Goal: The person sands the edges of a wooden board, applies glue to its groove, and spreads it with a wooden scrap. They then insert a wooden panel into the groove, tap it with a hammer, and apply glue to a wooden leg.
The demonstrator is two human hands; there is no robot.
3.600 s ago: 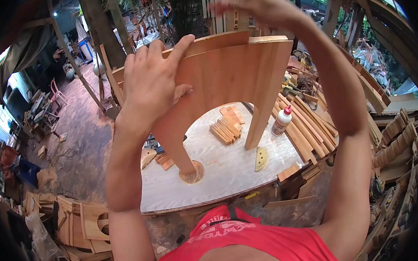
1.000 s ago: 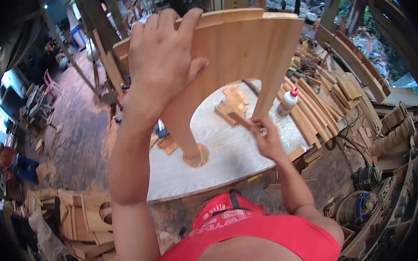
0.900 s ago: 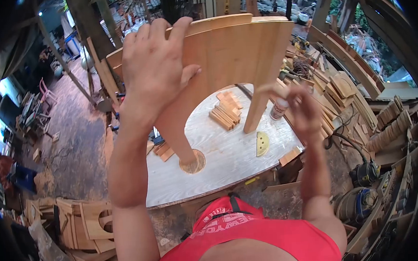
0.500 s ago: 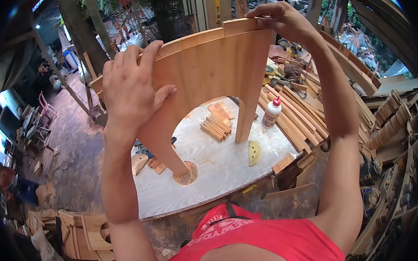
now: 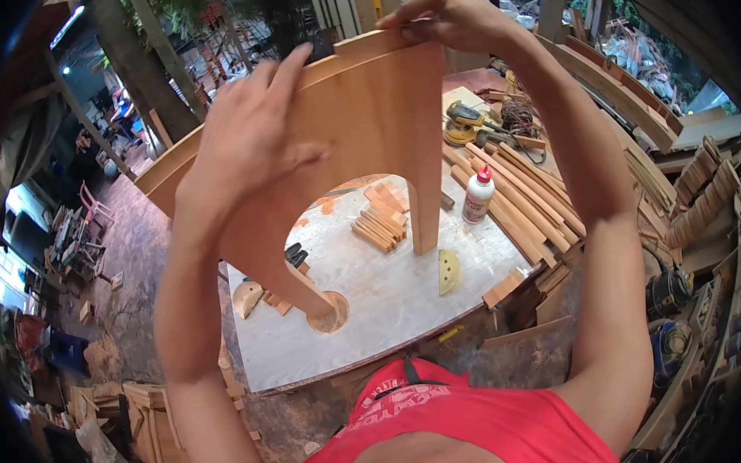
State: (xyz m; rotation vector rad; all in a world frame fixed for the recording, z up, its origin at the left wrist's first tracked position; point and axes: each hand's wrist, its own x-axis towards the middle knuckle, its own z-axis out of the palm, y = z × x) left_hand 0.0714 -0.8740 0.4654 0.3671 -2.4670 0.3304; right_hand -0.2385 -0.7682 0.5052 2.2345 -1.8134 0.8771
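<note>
A large wooden panel [image 5: 355, 122] with an arched cutout and two legs stands upright on the white worktable [image 5: 376, 316]. The tip of its left leg is at a round wooden disc [image 5: 328, 312]; the right leg rests near a yellow half-round piece [image 5: 448, 272]. My left hand [image 5: 254, 137] grips the panel's upper left part, fingers over the top edge and thumb across the face. At the top right corner, my right hand [image 5: 446, 15] pinches the top edge. Between the legs, small wooden strips [image 5: 379, 228] lie on the table.
A glue bottle [image 5: 478, 196] with a red cap stands right of the panel. Long wooden strips [image 5: 526, 201] and a yellow sander [image 5: 466, 122] lie beyond it. Wood pieces [image 5: 153, 423] are stacked at lower left. A pink chair [image 5: 96, 203] stands far left.
The panel's top has shifted left and turned, showing more of its left end. Both hands have moved left with it, still holding on. The legs stay near the same spots.
</note>
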